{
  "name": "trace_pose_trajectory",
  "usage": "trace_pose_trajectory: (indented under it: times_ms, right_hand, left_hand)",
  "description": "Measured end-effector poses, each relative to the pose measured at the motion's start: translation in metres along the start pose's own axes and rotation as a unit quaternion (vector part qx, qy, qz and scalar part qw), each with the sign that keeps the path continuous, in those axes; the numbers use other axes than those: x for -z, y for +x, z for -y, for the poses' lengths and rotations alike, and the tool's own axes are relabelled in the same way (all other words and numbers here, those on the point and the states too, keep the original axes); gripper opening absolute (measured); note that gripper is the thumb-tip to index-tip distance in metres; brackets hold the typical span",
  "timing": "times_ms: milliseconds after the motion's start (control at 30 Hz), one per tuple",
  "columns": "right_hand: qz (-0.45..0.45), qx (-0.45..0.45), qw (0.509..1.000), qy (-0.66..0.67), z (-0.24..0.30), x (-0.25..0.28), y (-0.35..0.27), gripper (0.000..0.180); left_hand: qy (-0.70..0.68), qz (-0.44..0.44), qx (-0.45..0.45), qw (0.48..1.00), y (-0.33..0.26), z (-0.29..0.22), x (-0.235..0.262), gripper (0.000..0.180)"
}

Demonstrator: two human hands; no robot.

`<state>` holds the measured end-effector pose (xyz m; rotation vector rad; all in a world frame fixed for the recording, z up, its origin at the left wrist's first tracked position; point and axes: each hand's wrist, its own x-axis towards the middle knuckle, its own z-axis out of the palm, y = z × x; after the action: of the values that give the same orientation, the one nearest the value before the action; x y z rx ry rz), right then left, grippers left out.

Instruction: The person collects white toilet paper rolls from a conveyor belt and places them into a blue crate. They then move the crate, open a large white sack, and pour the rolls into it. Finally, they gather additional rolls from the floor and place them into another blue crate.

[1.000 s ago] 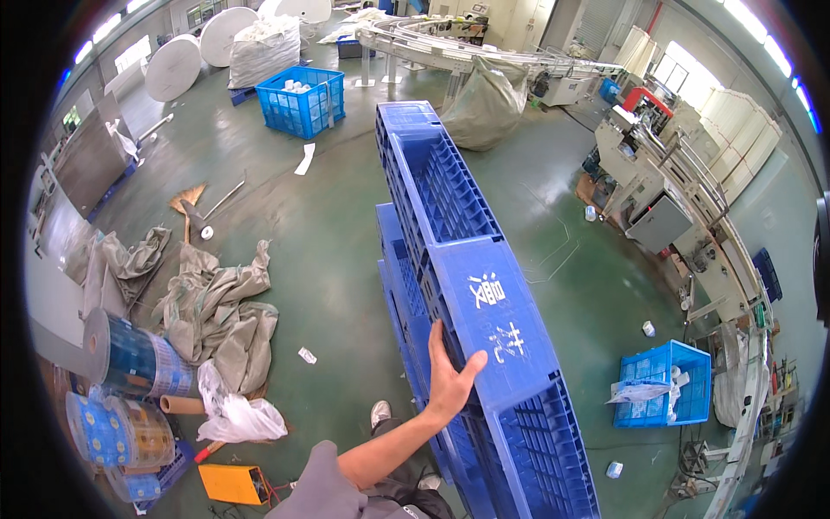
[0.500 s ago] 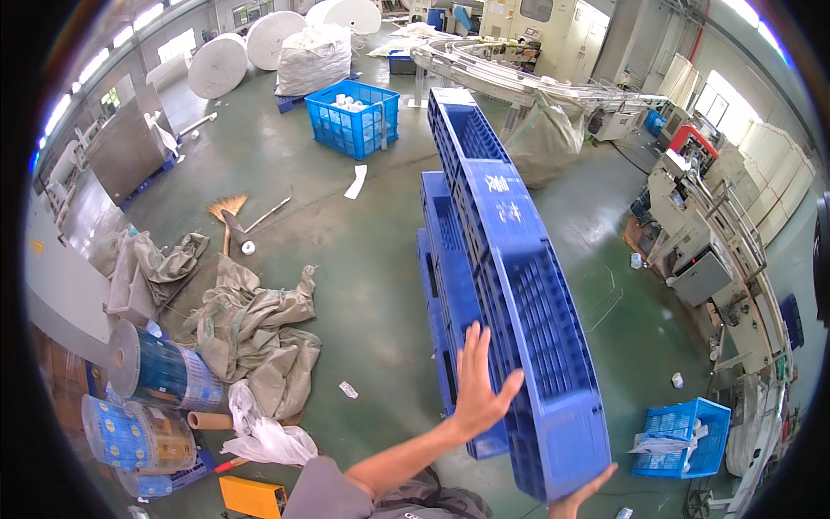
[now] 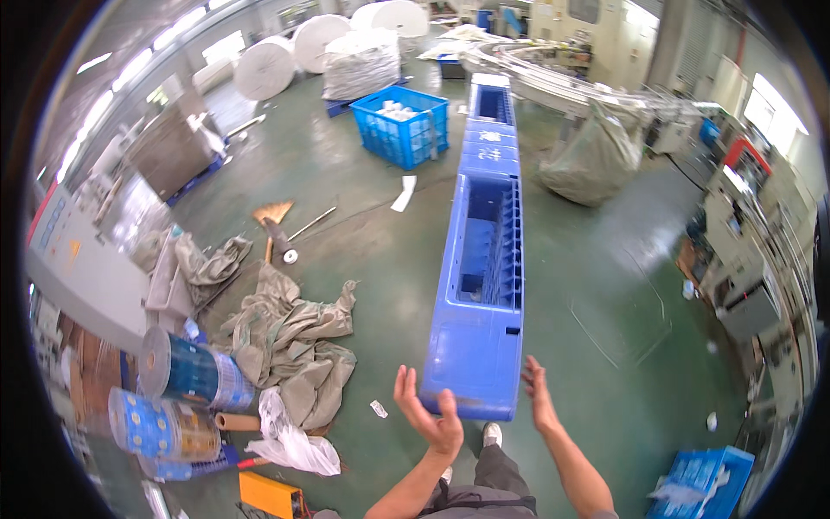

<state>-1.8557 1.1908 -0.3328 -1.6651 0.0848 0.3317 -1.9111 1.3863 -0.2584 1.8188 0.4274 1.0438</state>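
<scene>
A long blue plastic pallet (image 3: 475,350) stands on its edge in front of me, its narrow side facing up. It has deep ribbed openings and white markings toward the far end. My left hand (image 3: 430,422) is at the near left corner, fingers apart, and the thumb overlaps the edge; whether it presses on the pallet I cannot tell. My right hand (image 3: 541,400) is raised beside the near right edge, open and holding nothing, with a small gap to the plastic. Below the near end a white shoe (image 3: 492,434) of mine shows.
Crumpled grey-beige sacks (image 3: 298,337), a broom (image 3: 273,213) and printed film rolls (image 3: 188,368) lie at the left. A blue crate (image 3: 402,143) with white rolls stands ahead, a large sack (image 3: 596,160) beyond to the right. Another blue crate (image 3: 705,484) sits near right; machinery (image 3: 752,285) lines that side.
The pallet has swung from a slanted lean to nearly straight ahead, and its ribbed left side has gone out of sight. Both hands have shifted to its near end, the right coming off the bottom corner.
</scene>
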Motion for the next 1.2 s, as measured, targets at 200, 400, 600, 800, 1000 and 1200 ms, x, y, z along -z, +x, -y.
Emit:
trace_pose_trajectory:
  times_ms: [200, 400, 600, 800, 1000, 1200]
  right_hand:
    - [-0.004, 0.027, 0.953, 0.302, -0.041, -0.145, 0.079, 0.079]
    - [-0.012, 0.089, 0.983, 0.162, 0.014, -0.258, 0.147, 0.079]
    - [0.177, 0.165, 0.967, -0.084, 0.063, -0.337, 0.247, 0.094]
    - [0.214, 0.458, 0.828, -0.243, 0.203, -0.265, 0.421, 0.047]
    - [-0.091, 0.554, 0.748, -0.355, 0.364, -0.182, 0.644, 0.048]
    - [0.130, 0.466, 0.709, -0.514, 0.405, -0.108, 0.745, 0.045]
  left_hand:
    - [-0.010, -0.096, 0.015, 0.995, 0.089, 0.037, -0.011, 0.044]
    - [-0.041, -0.044, 0.021, 0.998, 0.230, 0.122, 0.011, 0.044]
    - [-0.069, 0.049, 0.015, 0.996, 0.415, 0.259, 0.027, 0.045]
    - [0.261, 0.079, -0.023, 0.962, 0.545, 0.253, 0.004, 0.058]
    - [0.484, 0.040, -0.170, 0.857, 0.566, 0.232, -0.132, 0.055]
    - [0.437, -0.168, -0.236, 0.851, 0.593, 0.275, -0.161, 0.021]
